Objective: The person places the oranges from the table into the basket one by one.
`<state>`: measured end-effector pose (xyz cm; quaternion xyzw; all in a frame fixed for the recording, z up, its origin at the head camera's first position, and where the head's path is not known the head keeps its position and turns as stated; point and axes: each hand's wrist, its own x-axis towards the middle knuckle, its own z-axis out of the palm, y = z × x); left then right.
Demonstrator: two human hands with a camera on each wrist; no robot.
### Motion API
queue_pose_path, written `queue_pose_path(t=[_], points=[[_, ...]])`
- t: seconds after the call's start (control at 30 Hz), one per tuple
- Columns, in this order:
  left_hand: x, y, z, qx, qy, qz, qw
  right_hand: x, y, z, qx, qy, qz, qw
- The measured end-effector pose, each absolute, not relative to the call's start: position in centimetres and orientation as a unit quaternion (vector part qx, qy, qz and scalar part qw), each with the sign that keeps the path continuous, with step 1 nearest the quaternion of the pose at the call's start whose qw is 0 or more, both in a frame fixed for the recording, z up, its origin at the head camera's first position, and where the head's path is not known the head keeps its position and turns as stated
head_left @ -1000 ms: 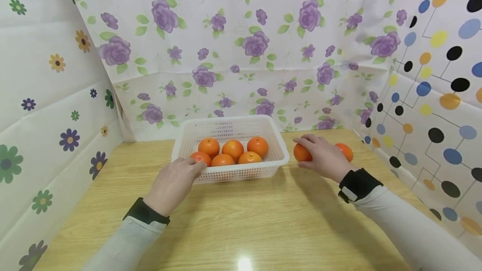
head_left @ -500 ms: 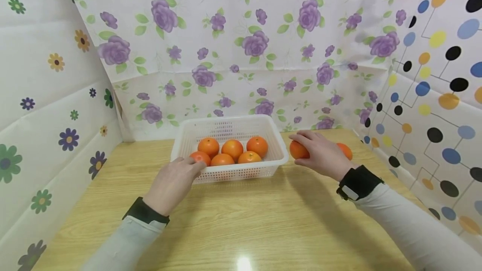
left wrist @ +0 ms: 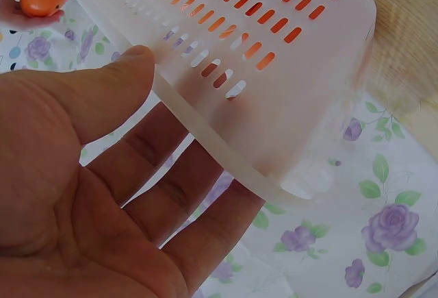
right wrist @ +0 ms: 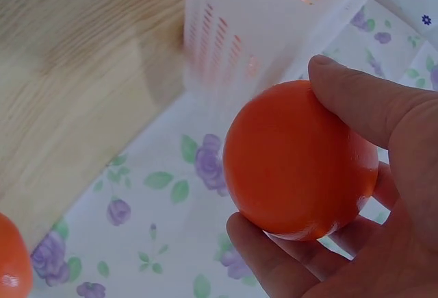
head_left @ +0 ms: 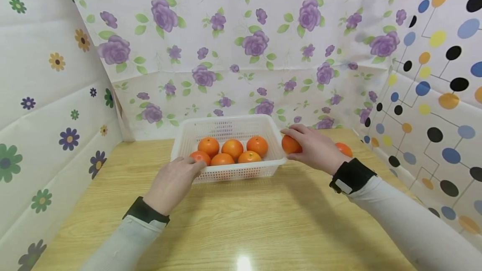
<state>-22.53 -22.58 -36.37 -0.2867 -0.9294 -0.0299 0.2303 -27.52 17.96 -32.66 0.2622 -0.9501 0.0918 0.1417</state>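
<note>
A white perforated plastic basket (head_left: 235,175) stands on the table with several oranges (head_left: 232,149) in it. My left hand (head_left: 174,182) holds the basket's front left rim. In the left wrist view the thumb lies on one side of that rim and the fingers reach over the other. Just off the basket's right end, my right hand (head_left: 318,147) grips another orange (right wrist: 298,161) between thumb and fingers, raised above the table. One more orange (head_left: 344,149) sits on the table behind the right hand, partly hidden by it.
The wooden table (head_left: 241,216) runs back to a curtain (head_left: 226,53) with purple flowers. A flowered sheet (head_left: 49,95) hangs at the left, and a dotted sheet (head_left: 433,95) stands at the right.
My right hand has lifted its orange and carried it left, up to the basket's right end. The left hand and the basket have stayed in place.
</note>
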Motion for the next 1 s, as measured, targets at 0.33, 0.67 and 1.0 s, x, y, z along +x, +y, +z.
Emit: queue_pose_path(t=[0.33, 0.67, 1.0], points=[[-22.6, -22.6, -36.3, -0.284, -0.932, -0.027, 0.225, -28.5, 16.3, -31.6, 0.263, -0.950, 0.090, 0.139], [-22.6, -22.7, -36.5, -0.290, -0.929, -0.029, 0.230, -29.0, 14.6, -31.0, 0.280, -0.947, 0.092, 0.127], [-22.6, -22.7, -36.5, -0.290, -0.929, -0.028, 0.227, -30.0, 13.0, -30.9, 0.291, -0.946, 0.084, 0.116]])
